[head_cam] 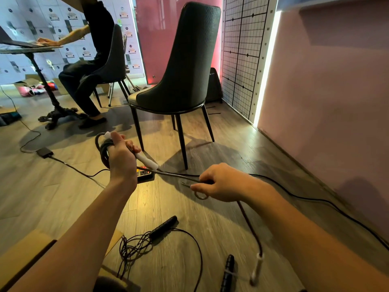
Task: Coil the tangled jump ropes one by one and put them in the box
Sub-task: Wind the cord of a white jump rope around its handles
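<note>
The left hand (122, 159) was clenched round a coil (103, 151) of dark, rubbery rope, several round turns bunched in the fist. It also trapped the first white handle (147, 161), a smooth, slim cylinder that stuck out past the thumb. Holding handle and turns together probably kept the finished loops from springing apart. The right hand (224, 183) pinched the free strand (179, 175) between thumb and fingers, with a small kink curled just below it. The strand ran nearly taut between the hands, likely so the next turn could be laid on without a twist. From the right hand the rope fell toward the near edge of the floor (63, 186) and ended in the second white handle (257, 268). That handle was blurred, and whether it touched the boards could not be told.

A second, black jump rope (134, 245) lay near the floor's near edge, not yet coiled. Its thin cord was a wiry snarl, with one ribbed black handle (164, 226) beside the snarl and the other (228, 270) apart to the right. The cardboard box (25, 247), matte and tan, sat at the near left corner, just beside the tangle. The floor itself was grey-brown wood-grain plank.
</note>
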Motion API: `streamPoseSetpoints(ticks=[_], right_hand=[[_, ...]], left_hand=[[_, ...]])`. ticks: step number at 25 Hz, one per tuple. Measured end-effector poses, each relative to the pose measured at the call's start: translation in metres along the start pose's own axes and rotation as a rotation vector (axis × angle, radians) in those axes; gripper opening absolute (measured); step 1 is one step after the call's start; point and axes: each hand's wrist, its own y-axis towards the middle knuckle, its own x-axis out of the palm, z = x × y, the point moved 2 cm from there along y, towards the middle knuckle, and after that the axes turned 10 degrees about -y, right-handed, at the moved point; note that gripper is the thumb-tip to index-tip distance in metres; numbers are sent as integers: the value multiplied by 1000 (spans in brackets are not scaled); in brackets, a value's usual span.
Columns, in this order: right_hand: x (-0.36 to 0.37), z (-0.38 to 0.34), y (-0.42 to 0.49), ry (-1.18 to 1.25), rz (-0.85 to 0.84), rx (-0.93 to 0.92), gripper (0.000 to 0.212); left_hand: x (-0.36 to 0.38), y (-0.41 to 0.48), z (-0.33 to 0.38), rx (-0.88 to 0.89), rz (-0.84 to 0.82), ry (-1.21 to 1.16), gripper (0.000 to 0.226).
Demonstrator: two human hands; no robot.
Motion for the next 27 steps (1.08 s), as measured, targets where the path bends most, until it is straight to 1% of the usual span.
streamPoseSetpoints(ticks=[1, 2, 3, 4, 5, 6, 7, 8, 10, 12, 13, 14, 16, 17, 18, 19, 21, 22, 23, 25, 27], right_hand=[[-3, 0, -1, -9, 50, -42, 31], [-6, 1, -1, -42, 120, -100, 30], [-9, 0, -1, -99, 208, -164, 29], [-12, -1, -1, -166, 317, -219, 30], [-16, 1, -1, -224, 439, -243, 31], [-22, 5, -3, -253, 550, -231, 31], [-27, 11, -5, -255, 632, -188, 31], [-30, 17, -8, -249, 679, -131, 31], [-30, 26, -11, -252, 698, -7, 35], [-26, 30, -10, -283, 696, 68, 41], [-25, 31, -9, -276, 690, 92, 45], [-25, 34, -7, -249, 669, 110, 50], [-24, 39, -3, -185, 582, 118, 60], [-23, 40, -1, -168, 537, 106, 62], [-21, 38, 1, -158, 502, 86, 58], [-19, 35, 4, -148, 481, 68, 50], [-16, 31, 6, -161, 474, 74, 25], [-16, 30, 5, -191, 465, 109, 17], [-16, 31, 3, -220, 442, 153, 14], [-16, 34, -2, -221, 367, 226, 23], [-15, 35, -3, -210, 285, 254, 41]], left_hand=[[0, -1, -1, 21, -29, 166, 35], [1, -2, -5, 49, -100, 391, 35], [3, -6, -10, 52, -225, 632, 35], [7, -12, -17, 9, -375, 832, 36], [11, -20, -23, -74, -510, 951, 41], [16, -28, -26, -187, -617, 964, 48], [21, -36, -27, -314, -699, 911, 55], [26, -44, -26, -431, -774, 851, 62], [35, -59, -21, -591, -928, 759, 68], [42, -72, -18, -695, -1064, 633, 64], [44, -76, -16, -761, -1097, 514, 62], [46, -78, -15, -840, -1100, 342, 60], [50, -79, -7, -995, -1051, -119, 57], [52, -77, -3, -1045, -1009, -357, 56], [53, -74, 1, -1056, -956, -562, 56], [53, -69, 4, -1030, -894, -732, 55], [50, -57, 10, -937, -763, -984, 50], [47, -51, 12, -883, -698, -1067, 47], [43, -45, 15, -827, -634, -1112, 45], [34, -36, 19, -719, -493, -1105, 45], [30, -32, 21, -638, -347, -1091, 44]])
